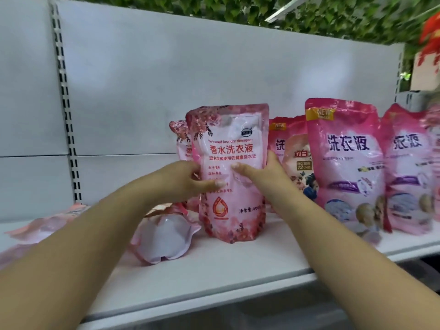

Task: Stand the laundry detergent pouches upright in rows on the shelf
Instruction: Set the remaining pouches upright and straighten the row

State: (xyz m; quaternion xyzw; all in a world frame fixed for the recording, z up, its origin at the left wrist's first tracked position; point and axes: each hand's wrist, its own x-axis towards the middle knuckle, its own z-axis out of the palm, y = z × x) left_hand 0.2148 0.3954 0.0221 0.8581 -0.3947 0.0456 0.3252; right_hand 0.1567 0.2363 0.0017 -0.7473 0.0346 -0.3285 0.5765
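A pink rose-print detergent pouch (232, 194) stands upright on the white shelf (238, 265), near its middle. My left hand (188, 181) grips its left edge, thumb across the front. My right hand (264, 172) holds its right edge, thumb on the front and fingers behind. A second rose-print pouch (182, 139) stands behind it at the left. To the right, pink pouches stand upright: one partly hidden (291, 148), one in front (345, 163) and one at the frame edge (407, 167). One pouch (166, 236) lies on its side, bottom toward me, and more (45, 225) lie flat at the left.
The white back panel (190, 79) rises behind the pouches, with a slotted upright (65, 98) at the left. The shelf's front lip (214, 298) runs across below my forearms. Green leaves (238, 8) hang above; something red (431, 44) is blurred at the top right.
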